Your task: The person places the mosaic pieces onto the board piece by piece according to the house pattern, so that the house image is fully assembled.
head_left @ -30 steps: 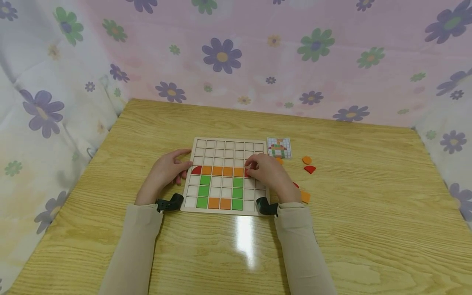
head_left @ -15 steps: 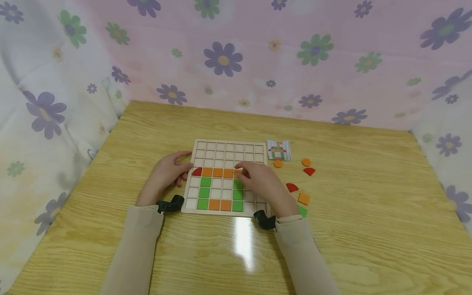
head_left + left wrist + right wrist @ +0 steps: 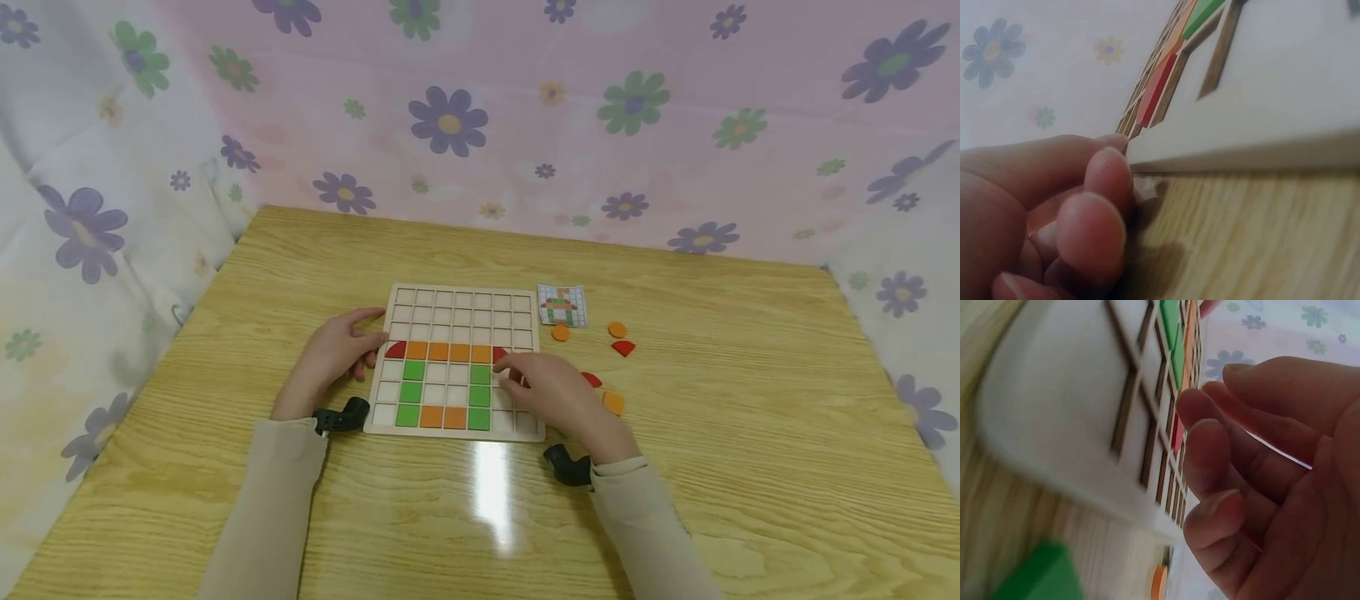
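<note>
Left hand [image 3: 333, 358], fingers loosely curled, touches the left edge of a wooden grid board [image 3: 457, 300] at table centre. Right hand [image 3: 551, 392] hovers over the board's right side, fingers relaxed, holding nothing. Orange, green and red tiles fill the lower cells. At three o'clock lie loose pieces [image 3: 615, 402]; at one o'clock, a pattern card [image 3: 562, 305].

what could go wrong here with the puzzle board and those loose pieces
The right hand hovers low over the board, right beside the red piece at the end of the orange row; a brush of the fingers might knock it out of its cell. The left hand only touches the board's edge, so a nudge might slide the board on the glossy table. The right sleeve may sweep the loose orange piece.
</note>
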A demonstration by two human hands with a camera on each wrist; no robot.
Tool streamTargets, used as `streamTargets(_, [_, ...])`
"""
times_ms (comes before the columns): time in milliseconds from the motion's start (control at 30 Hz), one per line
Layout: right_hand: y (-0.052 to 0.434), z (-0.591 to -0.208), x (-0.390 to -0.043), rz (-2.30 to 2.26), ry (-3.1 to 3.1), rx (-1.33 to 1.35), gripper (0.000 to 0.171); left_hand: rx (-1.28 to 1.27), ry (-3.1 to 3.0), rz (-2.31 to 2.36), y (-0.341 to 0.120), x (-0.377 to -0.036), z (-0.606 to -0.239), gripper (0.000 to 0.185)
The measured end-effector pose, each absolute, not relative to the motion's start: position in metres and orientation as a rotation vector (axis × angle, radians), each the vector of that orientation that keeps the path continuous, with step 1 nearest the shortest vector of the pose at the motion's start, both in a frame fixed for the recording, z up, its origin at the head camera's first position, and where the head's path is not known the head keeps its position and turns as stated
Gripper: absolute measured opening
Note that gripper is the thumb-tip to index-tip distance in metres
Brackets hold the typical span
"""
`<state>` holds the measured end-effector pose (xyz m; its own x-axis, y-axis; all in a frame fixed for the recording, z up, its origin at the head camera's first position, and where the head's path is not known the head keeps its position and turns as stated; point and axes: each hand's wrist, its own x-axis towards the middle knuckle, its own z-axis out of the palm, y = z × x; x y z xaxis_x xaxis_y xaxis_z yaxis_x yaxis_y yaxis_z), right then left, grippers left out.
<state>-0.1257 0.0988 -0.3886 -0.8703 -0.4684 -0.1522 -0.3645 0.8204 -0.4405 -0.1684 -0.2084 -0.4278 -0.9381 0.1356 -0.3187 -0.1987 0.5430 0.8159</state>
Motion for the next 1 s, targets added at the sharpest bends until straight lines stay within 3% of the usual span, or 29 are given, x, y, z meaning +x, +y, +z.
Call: streamTargets(1000, [0.166, -0.390, -0.111, -0.577, 2.632, -0.632, 0.022, -0.081, 2.414, 1.400, -0.209, -0.169, -0.430, 0.052])
